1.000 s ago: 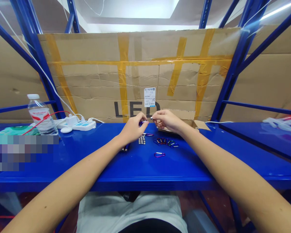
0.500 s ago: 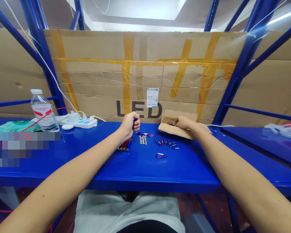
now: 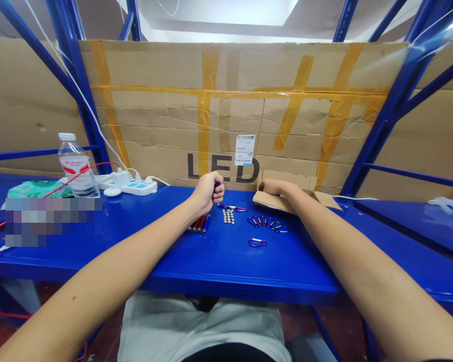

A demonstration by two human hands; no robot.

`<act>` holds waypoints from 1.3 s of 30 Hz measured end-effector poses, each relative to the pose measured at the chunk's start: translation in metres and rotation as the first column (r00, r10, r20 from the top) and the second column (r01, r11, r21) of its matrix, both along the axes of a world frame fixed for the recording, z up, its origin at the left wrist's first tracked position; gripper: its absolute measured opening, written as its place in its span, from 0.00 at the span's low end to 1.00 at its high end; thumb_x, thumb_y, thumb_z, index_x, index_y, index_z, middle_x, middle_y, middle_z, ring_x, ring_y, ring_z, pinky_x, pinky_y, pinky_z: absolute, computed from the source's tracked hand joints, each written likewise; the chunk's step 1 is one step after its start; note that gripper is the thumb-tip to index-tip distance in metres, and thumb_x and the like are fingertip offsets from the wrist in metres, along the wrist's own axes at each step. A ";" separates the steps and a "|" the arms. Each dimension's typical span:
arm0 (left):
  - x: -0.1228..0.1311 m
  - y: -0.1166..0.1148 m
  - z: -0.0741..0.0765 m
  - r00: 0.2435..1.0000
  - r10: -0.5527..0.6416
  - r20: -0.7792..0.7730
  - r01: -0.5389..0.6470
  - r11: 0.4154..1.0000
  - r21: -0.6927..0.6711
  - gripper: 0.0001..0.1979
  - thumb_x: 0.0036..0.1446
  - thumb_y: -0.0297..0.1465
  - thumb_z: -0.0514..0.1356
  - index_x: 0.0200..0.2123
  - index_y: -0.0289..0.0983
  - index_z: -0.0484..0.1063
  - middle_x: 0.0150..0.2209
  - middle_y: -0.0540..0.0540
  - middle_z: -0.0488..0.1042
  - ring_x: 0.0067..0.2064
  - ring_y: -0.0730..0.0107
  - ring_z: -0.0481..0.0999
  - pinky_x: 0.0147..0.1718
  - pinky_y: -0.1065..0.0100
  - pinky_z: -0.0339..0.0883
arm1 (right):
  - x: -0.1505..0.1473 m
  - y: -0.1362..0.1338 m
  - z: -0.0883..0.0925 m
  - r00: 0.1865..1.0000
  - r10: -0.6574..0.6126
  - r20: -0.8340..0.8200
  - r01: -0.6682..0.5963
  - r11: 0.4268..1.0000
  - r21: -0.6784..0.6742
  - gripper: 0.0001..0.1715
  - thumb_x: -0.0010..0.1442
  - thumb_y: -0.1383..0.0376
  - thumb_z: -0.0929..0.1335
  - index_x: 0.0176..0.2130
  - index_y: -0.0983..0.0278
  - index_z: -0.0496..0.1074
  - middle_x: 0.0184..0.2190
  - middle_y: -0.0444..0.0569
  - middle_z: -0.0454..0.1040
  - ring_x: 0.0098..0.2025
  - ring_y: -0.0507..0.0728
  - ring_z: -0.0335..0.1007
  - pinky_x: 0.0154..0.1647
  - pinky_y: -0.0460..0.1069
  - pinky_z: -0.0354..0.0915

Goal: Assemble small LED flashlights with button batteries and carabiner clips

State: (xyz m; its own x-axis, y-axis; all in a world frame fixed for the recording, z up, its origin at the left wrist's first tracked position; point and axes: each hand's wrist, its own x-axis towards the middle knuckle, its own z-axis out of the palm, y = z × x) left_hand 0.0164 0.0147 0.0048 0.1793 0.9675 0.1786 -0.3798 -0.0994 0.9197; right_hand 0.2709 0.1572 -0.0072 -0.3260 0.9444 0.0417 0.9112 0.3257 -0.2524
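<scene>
My left hand [image 3: 210, 192] is closed in a fist above the table, around a dark blue tube [image 3: 216, 185] of which only a bit shows. Below it lies a row of red and blue metal tubes [image 3: 199, 224], partly hidden by my wrist. Beside them are several silver button cells [image 3: 228, 216] in rows and a purple pen-shaped tube [image 3: 232, 207] with a carabiner at one end. My right hand [image 3: 274, 186] reaches into an open cardboard box [image 3: 274, 201], fingers curled; its front wall hides what they touch. Several coloured carabiners [image 3: 266, 222] lie in an arc, and a purple carabiner [image 3: 257, 243] lies nearer me.
A large taped cardboard panel [image 3: 154, 130] stands behind the blue table [image 3: 211, 261]. On the left are a water bottle [image 3: 77, 168], a white power strip [image 3: 141, 187], a green packet [image 3: 38, 189] and red cables. Blue rack posts [image 3: 377, 125] rise on both sides.
My right hand has moved left within the cardboard box. My left fist keeps its place over the tubes. The whole view has shifted slightly.
</scene>
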 end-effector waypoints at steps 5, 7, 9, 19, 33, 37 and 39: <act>0.001 0.001 -0.003 0.999 0.017 -0.045 -0.017 1.000 0.022 0.06 0.42 0.27 0.53 0.21 0.39 0.54 0.13 0.56 0.52 0.14 0.81 0.47 0.14 0.73 0.38 | 0.009 0.003 -0.009 1.000 0.015 0.005 -0.014 0.998 -0.059 0.19 0.42 0.70 0.71 0.38 0.63 0.80 0.40 0.51 0.81 0.38 0.61 0.73 0.38 0.50 0.66; 0.002 0.001 -0.004 0.998 0.018 -0.062 -0.016 1.000 0.023 0.06 0.42 0.27 0.53 0.21 0.39 0.54 0.14 0.56 0.53 0.13 0.81 0.47 0.14 0.73 0.38 | 0.010 0.004 -0.012 1.000 0.023 -0.006 -0.023 0.998 -0.065 0.20 0.42 0.70 0.70 0.39 0.63 0.80 0.40 0.51 0.81 0.38 0.60 0.73 0.37 0.50 0.66; 0.002 0.001 -0.004 0.997 0.018 -0.074 -0.017 1.000 0.023 0.06 0.42 0.28 0.53 0.21 0.38 0.54 0.14 0.56 0.53 0.13 0.81 0.48 0.14 0.73 0.38 | 0.011 0.005 -0.014 0.999 0.031 -0.022 -0.032 0.997 -0.064 0.19 0.42 0.71 0.70 0.38 0.65 0.79 0.39 0.52 0.81 0.37 0.59 0.73 0.35 0.49 0.65; 0.001 0.002 -0.004 0.995 0.030 -0.093 -0.027 0.999 0.040 0.05 0.42 0.27 0.53 0.22 0.38 0.56 0.14 0.55 0.55 0.14 0.81 0.49 0.14 0.74 0.39 | 0.018 -0.004 -0.006 0.956 0.027 -0.292 -0.029 1.000 -0.001 0.09 0.50 0.66 0.70 0.34 0.67 0.77 0.33 0.52 0.78 0.33 0.55 0.71 0.34 0.48 0.64; 0.007 0.000 -0.006 0.982 -0.016 -0.189 0.014 1.000 -0.014 0.06 0.43 0.26 0.56 0.22 0.37 0.58 0.16 0.53 0.59 0.16 0.80 0.53 0.14 0.74 0.45 | 0.017 -0.040 0.026 0.487 -0.043 -0.872 -0.242 0.953 -0.182 0.09 0.49 0.73 0.71 0.35 0.69 0.73 0.27 0.50 0.74 0.26 0.50 0.67 0.28 0.46 0.65; 0.007 0.001 -0.009 0.974 -0.014 -0.227 0.015 1.000 0.002 0.06 0.44 0.26 0.56 0.22 0.37 0.59 0.17 0.53 0.59 0.16 0.80 0.53 0.14 0.74 0.45 | 0.016 -0.047 0.030 0.487 -0.040 -0.872 -0.276 0.941 -0.197 0.10 0.48 0.71 0.72 0.34 0.69 0.73 0.26 0.49 0.73 0.24 0.49 0.65 0.25 0.45 0.63; 0.007 0.001 -0.009 0.971 -0.012 -0.237 0.013 1.000 0.004 0.06 0.44 0.26 0.56 0.22 0.37 0.59 0.17 0.53 0.59 0.16 0.80 0.53 0.14 0.74 0.45 | 0.007 -0.058 0.037 0.544 0.006 -0.839 -0.313 0.929 -0.197 0.10 0.48 0.70 0.72 0.35 0.68 0.73 0.25 0.49 0.73 0.24 0.49 0.65 0.25 0.45 0.63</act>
